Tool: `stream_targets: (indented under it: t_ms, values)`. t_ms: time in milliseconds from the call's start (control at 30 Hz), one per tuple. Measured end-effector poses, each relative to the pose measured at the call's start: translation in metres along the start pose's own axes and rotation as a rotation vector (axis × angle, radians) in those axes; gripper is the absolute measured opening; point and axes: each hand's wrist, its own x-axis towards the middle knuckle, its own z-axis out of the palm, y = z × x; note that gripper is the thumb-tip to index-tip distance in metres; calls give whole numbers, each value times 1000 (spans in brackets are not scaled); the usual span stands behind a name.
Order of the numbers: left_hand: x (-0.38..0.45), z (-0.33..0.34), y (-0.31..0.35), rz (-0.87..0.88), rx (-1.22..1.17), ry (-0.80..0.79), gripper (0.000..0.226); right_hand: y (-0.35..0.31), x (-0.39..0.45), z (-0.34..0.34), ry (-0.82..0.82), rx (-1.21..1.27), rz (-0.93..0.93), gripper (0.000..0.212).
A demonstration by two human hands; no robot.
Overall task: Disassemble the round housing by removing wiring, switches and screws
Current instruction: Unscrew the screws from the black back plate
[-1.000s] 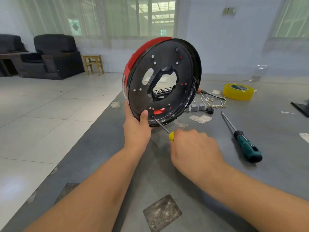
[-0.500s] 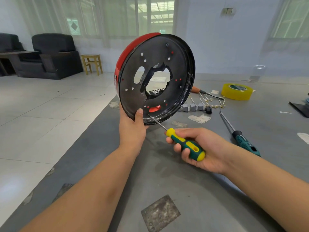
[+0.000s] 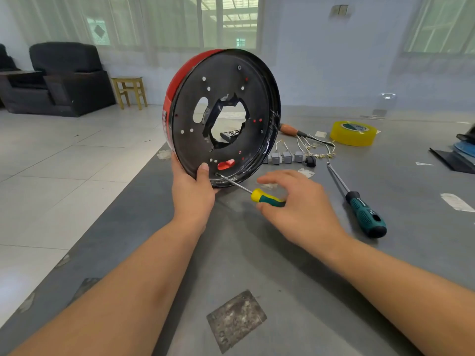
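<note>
The round housing (image 3: 259, 98), black inside with a red outer shell, stands on edge on the grey table. My left hand (image 3: 192, 191) grips its lower rim, thumb on the black face. A yellow-and-green screwdriver (image 3: 262, 197) has its tip at a screw hole near the bottom rim. My right hand (image 3: 300, 204) holds its handle with thumb and palm, the fingers spread loosely above it. Removed grey switches (image 3: 285, 157) and white wiring (image 3: 318, 150) lie on the table behind the housing.
A larger teal screwdriver (image 3: 359, 206) lies right of my right hand. An orange-handled tool (image 3: 291, 130) and a yellow tape roll (image 3: 353, 132) sit further back. Dark objects (image 3: 460, 152) lie at the right edge. The table's left edge (image 3: 123, 201) drops to a tiled floor.
My right hand turned over the screwdriver handle, from palm-up grip to palm-down with the fingers lifting open. The housing shifted slightly in my left hand.
</note>
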Motion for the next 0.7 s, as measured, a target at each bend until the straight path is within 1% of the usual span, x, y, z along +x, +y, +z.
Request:
stream_targets:
  t_ms: [67, 133, 200, 267, 333, 367, 433, 533, 567, 600, 633, 700]
  values:
    - [1, 0, -1, 9, 48, 13, 59, -1, 4, -1, 7, 321, 198, 27]
    - [2, 0, -1, 21, 76, 15, 60, 1, 8, -1, 27, 572, 309, 25]
    - [2, -1, -1, 16, 67, 22, 60, 4, 9, -1, 52, 794, 353, 26]
    - [3, -1, 0, 0, 40, 40, 57, 4, 9, -3, 100, 1013, 390, 21]
    - [2, -1, 1, -31, -9, 57, 56, 5, 9, -2, 155, 1156, 395, 22]
    - [2, -1, 2, -46, -23, 66, 55, 4, 8, -2, 170, 1155, 373, 24]
    - [2, 0, 3, -70, -29, 78, 55, 3, 7, 0, 174, 1001, 292, 27]
    - [2, 0, 4, -111, -37, 82, 52, 4, 4, -2, 139, 522, 160, 41]
    - [2, 0, 4, -122, -40, 82, 49, 6, 4, -5, 151, 349, 128, 44]
    - [2, 0, 5, -133, -45, 81, 46, 7, 4, -7, 176, 207, 95, 42]
    - [2, 1, 6, -145, -53, 83, 45, 8, 5, -10, 194, 125, 61, 37]
    - [2, 1, 7, -166, -71, 88, 45, 7, 6, -15, 176, 106, -40, 20]
